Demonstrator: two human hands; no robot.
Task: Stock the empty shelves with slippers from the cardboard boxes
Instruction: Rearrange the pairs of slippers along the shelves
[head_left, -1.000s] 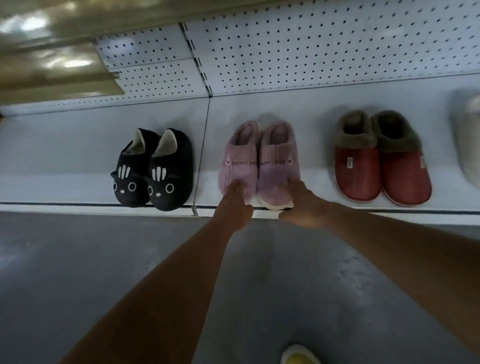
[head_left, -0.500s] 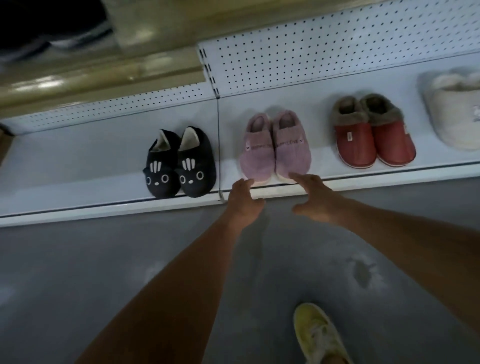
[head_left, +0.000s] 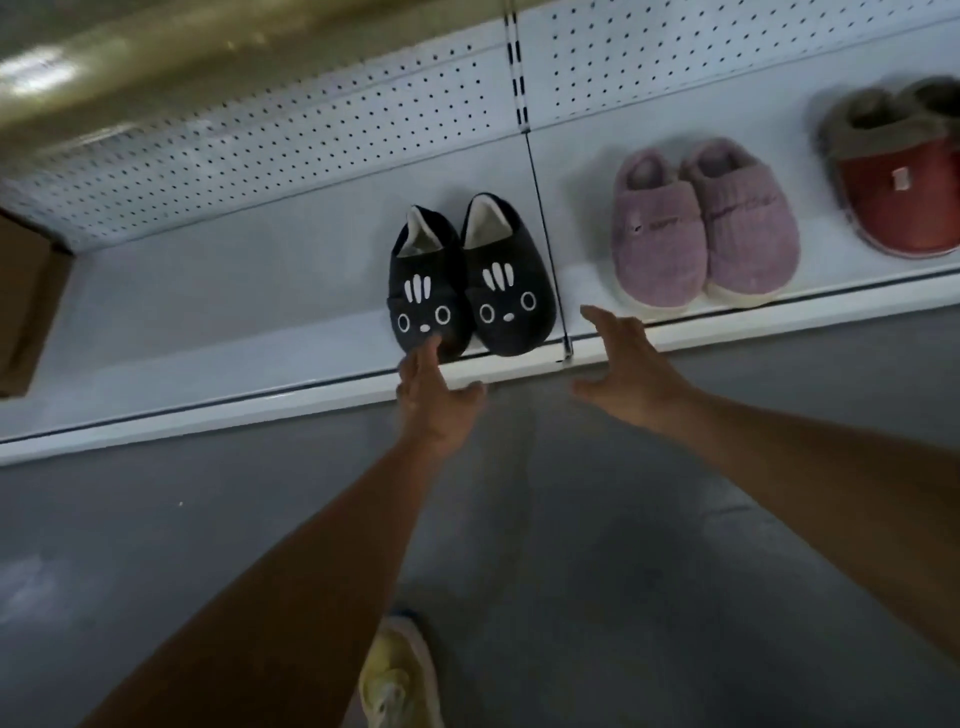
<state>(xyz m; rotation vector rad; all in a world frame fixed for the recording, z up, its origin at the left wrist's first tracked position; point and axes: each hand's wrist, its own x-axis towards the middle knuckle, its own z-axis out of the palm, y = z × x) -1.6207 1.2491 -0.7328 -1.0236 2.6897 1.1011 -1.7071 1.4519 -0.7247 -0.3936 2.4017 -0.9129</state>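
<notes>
Black cat-face slippers stand as a pair on the white shelf, toes at the front lip, heels toward the pegboard back panel; each slipper's long axis runs front to back, tilted slightly to the right in this view. Pair sits just left of the slotted upright that splits the shelf into bays.

Left hand: fingers straight and loosely spread, holding nothing, fingertips at the toe of the left slipper of the pair (touching or just short of it, cannot tell). This hand is the nearer one.

Right hand: fingers spread wide, empty, hovering over the shelf lip just right of the upright, between the black pair and the pink knit slippers. It lies to the right of the black pair, apart from it.

Judgement: the pair lies ahead of the left hand and ahead-left of the right, so any squaring-up calls for the right hand to cross the upright leftward.

Red fur-lined slippers stand at far right. Cardboard box at the far left edge, contents not visible.
</notes>
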